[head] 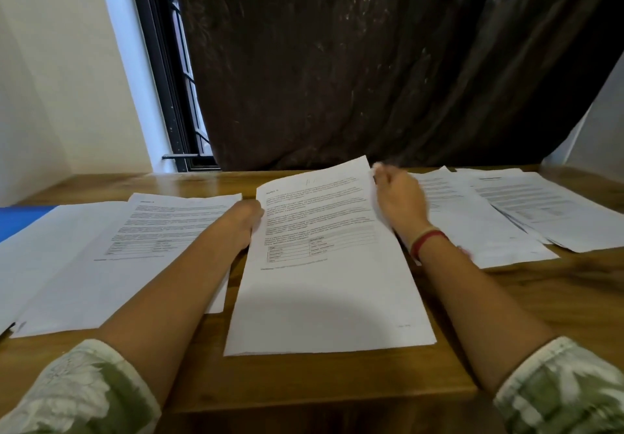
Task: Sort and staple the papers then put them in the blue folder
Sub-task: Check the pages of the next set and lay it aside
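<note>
Writing: print on the middle sheet point(324, 281) is too blurred to read.
Left hand point(248, 221): at the sheet's 9 o'clock edge, fingers hidden; their state cannot be told.
Right hand point(398, 197): curled fingers pinch its 2 o'clock edge.

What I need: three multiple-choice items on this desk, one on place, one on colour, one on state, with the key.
1. The blue folder lies: A) at the table's far left; B) under the right pile; C) in the middle.
2. The right wrist's band is: A) green; B) red; C) black.
3. The middle sheet is: A) crumpled; B) lying untouched; C) held by both hands.
A: blue shows at the left edge. B: the band is red. C: left hand and right hand grip its sides.
</note>
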`<state>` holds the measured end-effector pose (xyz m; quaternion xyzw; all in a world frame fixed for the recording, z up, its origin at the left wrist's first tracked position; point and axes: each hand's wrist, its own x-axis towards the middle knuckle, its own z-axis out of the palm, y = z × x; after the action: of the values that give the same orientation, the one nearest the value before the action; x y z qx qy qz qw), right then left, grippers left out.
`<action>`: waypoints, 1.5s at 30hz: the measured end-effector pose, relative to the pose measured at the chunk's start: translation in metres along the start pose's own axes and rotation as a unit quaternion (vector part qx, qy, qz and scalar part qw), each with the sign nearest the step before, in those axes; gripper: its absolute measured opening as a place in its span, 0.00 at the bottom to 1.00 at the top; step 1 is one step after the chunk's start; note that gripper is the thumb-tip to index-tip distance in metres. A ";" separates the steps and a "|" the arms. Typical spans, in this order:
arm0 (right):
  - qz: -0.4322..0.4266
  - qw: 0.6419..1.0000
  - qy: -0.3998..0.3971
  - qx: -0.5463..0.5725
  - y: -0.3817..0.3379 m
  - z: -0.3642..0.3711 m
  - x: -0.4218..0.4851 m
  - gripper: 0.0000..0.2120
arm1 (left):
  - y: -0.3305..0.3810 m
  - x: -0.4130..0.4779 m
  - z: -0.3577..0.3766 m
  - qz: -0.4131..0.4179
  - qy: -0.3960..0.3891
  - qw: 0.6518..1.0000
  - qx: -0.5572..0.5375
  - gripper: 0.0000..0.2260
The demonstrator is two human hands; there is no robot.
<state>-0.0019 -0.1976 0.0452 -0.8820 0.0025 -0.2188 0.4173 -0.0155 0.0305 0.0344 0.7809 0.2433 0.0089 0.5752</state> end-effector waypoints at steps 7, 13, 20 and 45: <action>0.060 0.969 -0.096 -0.221 0.045 -0.021 0.019 0.18 | 0.002 -0.003 0.009 0.005 0.017 1.000 -0.004 0.10; 0.045 0.973 -0.068 -0.215 0.046 -0.011 0.017 0.19 | -0.001 -0.004 0.015 -0.010 -0.041 0.996 -0.075 0.16; 0.202 0.940 -0.010 0.273 0.016 -0.030 0.028 0.14 | -0.002 -0.011 0.018 0.038 -0.032 0.993 -0.112 0.15; 0.007 0.984 0.010 0.175 -0.067 0.073 0.011 0.13 | -0.011 -0.032 0.029 0.270 0.149 0.912 0.271 0.11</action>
<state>0.0244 -0.1023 0.0584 -0.7930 -0.0252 -0.2215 0.5669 -0.0395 -0.0055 0.0231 0.9325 0.0989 0.2136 0.2738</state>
